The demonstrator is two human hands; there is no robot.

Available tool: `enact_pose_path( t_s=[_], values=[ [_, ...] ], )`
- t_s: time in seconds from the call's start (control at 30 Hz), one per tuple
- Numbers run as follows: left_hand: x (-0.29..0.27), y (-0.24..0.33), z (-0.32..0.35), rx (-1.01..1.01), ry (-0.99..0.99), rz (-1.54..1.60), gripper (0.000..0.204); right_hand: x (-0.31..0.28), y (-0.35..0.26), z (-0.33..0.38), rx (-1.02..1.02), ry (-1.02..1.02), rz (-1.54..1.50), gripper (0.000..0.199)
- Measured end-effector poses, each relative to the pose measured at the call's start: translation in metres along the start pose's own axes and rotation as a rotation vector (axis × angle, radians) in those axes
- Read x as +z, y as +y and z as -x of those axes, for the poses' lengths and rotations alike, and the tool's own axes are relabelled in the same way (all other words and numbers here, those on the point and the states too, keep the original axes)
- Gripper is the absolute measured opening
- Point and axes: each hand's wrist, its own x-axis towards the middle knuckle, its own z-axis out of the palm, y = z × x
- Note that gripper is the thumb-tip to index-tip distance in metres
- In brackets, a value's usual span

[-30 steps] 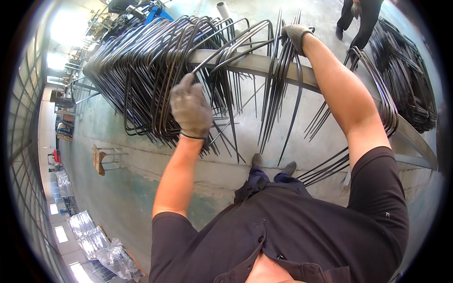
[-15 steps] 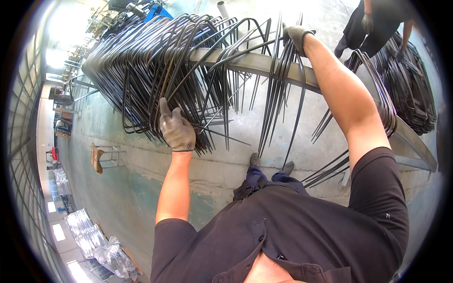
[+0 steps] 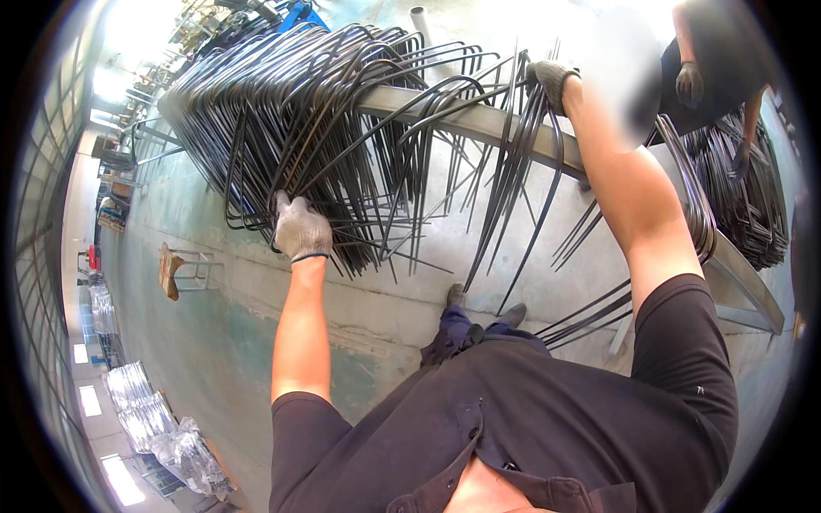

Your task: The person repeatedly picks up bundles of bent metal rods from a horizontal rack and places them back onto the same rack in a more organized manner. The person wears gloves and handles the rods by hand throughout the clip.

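Right grip [image 3: 552,84]: closed on small bunch [image 3: 511,162]
Left grip [image 3: 301,229]: at big bunch [image 3: 256,120], closure unclear
Beam [image 3: 483,120]: bunches apart, likely midway

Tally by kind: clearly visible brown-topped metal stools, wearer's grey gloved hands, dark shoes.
Brown-topped metal stools: 1
Grey gloved hands, left and right: 2
Wearer's dark shoes: 2
Total: 5
Bent dark metal rods overlap too much to count.

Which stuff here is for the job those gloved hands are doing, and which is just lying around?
Seems part of the job:
left hand, at the big row of bent rods
right hand, at the top of a smaller rod bunch
metal beam under the rods

Seems just lying about:
brown-topped stool
plastic-wrapped bundle
pale tube
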Motion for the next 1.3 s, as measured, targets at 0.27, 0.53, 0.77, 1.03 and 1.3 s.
enact_pose_path(
  t_s=[0.27,0.53,0.77,1.03,1.3],
  values=[
    [-0.02,0.117,0.016,0.258,0.116,0.856,0.018,0.004,0.003,0.003,-0.028,-0.002,-0.006,0.017],
    [0.0,0.131,-0.007,0.089,-0.215,1.15,0.019,-0.019,0.022,-0.066,-0.326,-0.139,0.579,0.016],
    [-0.025,0.154,-0.031,0.369,-0.262,0.666,0.042,-0.022,0.016,-0.023,-0.385,-0.117,0.516,0.01],
    [-0.056,0.199,-0.024,0.326,-0.324,0.629,0.057,0.024,-0.004,0.047,-0.533,-0.009,1.138,0.019],
    [-0.09,0.248,-0.013,0.689,0.066,0.806,0.038,0.007,0.003,0.082,-0.52,0.007,1.091,0.025]
  ],
)
